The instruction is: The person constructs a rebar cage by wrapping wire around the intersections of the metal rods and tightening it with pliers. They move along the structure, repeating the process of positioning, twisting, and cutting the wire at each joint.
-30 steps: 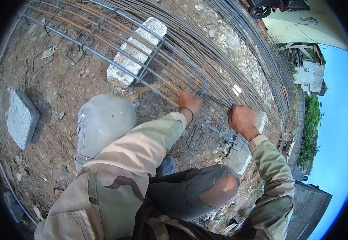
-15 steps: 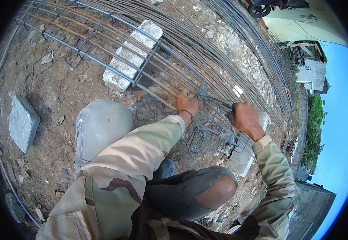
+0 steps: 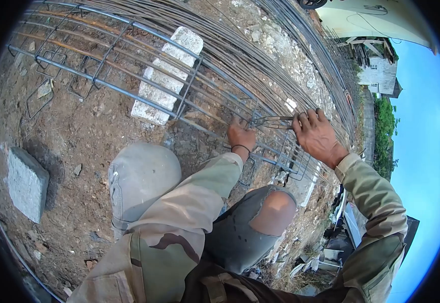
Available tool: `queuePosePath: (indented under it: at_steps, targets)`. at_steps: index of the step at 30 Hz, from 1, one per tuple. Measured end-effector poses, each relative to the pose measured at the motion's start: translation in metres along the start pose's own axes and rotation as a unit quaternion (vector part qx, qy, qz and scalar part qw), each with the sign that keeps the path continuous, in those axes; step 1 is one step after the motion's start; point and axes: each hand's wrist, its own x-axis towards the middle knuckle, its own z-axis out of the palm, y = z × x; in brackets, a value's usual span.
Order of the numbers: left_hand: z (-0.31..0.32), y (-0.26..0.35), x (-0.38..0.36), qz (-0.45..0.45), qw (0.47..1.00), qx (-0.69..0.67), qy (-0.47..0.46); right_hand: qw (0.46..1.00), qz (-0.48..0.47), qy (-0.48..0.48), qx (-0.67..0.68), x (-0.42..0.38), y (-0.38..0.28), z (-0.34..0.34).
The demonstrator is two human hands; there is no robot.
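A long rebar cage (image 3: 152,91) of straight bars and square stirrups crosses in front of me, raised on concrete blocks. My left hand (image 3: 241,135) is closed at the bars of the cage, its fingertips partly hidden. In my right hand (image 3: 317,135) are the handles of a pair of tying pincers (image 3: 274,121), with several fingers curled over them. The pincers' jaws meet the cage at a bar crossing just right of my left hand. Whether wire sits in the jaws is too small to tell.
A white concrete block (image 3: 154,96) props the cage, and another pale block (image 3: 303,189) lies under its right end. Long loose rebars (image 3: 260,60) run beyond it. Loose stirrups (image 3: 40,96) and a grey block (image 3: 27,184) lie on the dirt. My knees are close to the cage.
The pincers have swung so that their handles point more level to the right. My right hand has turned and shifted slightly up and right. My left hand remains at the cage.
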Motion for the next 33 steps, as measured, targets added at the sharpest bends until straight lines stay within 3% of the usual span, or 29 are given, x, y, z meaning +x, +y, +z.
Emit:
queuePosePath:
  at_steps: [1,2,4,5,6,7,9,10,12,14,16,17,18,20,22,24,25,26,27,28,29,30,32,33]
  targets:
    - [-0.001,-0.002,0.002,-0.004,1.0,0.0,-0.004,0.997,-0.007,0.066,-0.04,0.005,0.004,0.002]
    - [-0.004,-0.004,0.005,0.003,1.0,0.012,-0.02,0.997,-0.007,0.061,-0.039,0.008,0.003,0.001]
    - [-0.004,-0.009,0.007,0.008,0.999,0.021,-0.034,0.98,0.021,-0.192,0.051,0.021,0.001,-0.008]
    - [-0.004,-0.013,0.007,0.017,0.999,0.032,-0.024,0.932,0.123,-0.283,0.193,0.029,0.005,-0.014]
    - [-0.003,-0.012,0.007,0.029,0.999,0.043,-0.015,0.931,0.123,-0.284,0.193,0.031,0.007,-0.01]
    - [-0.003,-0.011,0.006,0.027,0.999,0.041,-0.015,0.901,0.186,-0.284,0.269,0.03,0.008,-0.003]
    - [0.0,-0.007,0.002,0.005,1.0,0.021,0.016,0.807,0.289,-0.3,0.418,0.034,0.015,0.009]
    - [-0.001,-0.003,0.002,0.006,1.0,0.017,0.015,0.809,0.289,-0.301,0.415,0.036,0.019,0.007]
    - [-0.004,0.0,0.003,0.019,0.993,0.116,0.011,0.839,0.148,-0.403,0.334,0.043,0.023,0.0]
    - [-0.001,-0.006,0.004,0.027,0.994,0.097,0.029,0.856,0.147,-0.367,0.333,0.035,0.019,-0.004]
    - [0.002,-0.006,0.003,0.033,0.995,0.08,0.045,0.912,0.145,-0.294,0.246,0.034,0.015,-0.016]
    - [0.003,-0.007,0.002,0.027,0.997,0.063,0.046,0.963,0.012,-0.22,0.154,0.023,0.016,-0.007]
    - [0.004,-0.01,0.004,0.022,0.997,0.047,0.048,0.963,0.012,-0.221,0.155,0.021,0.02,-0.008]
    - [0.005,-0.017,0.007,0.027,0.996,0.056,0.057,0.995,-0.09,0.029,-0.007,0.023,0.027,-0.008]
    - [0.006,-0.017,0.01,0.036,0.995,0.064,0.065,0.995,-0.098,0.025,-0.002,0.029,0.031,-0.005]
    - [0.005,-0.021,0.008,0.05,0.991,0.102,0.07,0.951,-0.002,-0.257,0.173,0.027,0.028,0.004]
    - [0.004,-0.023,0.007,0.05,0.991,0.102,0.071,0.924,0.031,-0.322,0.204,0.03,0.028,0.011]
    - [0.004,-0.023,0.009,0.047,0.994,0.071,0.07,0.925,0.031,-0.32,0.202,0.028,0.026,0.022]
    - [0.005,-0.026,0.011,0.045,0.996,0.039,0.068,0.884,0.094,-0.327,0.321,0.02,0.024,0.036]
    - [0.005,-0.032,0.014,0.045,0.996,0.038,0.067,0.824,0.156,-0.328,0.435,0.034,0.023,0.016]
    - [0.004,-0.038,0.016,0.046,0.995,0.067,0.063,0.705,0.314,-0.438,0.462,0.045,0.026,-0.008]
    - [0.004,-0.041,0.02,0.049,0.993,0.094,0.059,0.706,0.316,-0.437,0.46,0.041,0.028,-0.002]
    - [0.006,-0.041,0.022,0.064,0.989,0.119,0.066,0.822,0.242,-0.351,0.378,0.033,0.031,0.017]
    - [0.005,-0.044,0.023,0.077,0.983,0.147,0.074,0.829,0.252,-0.401,0.299,0.048,0.029,0.002]
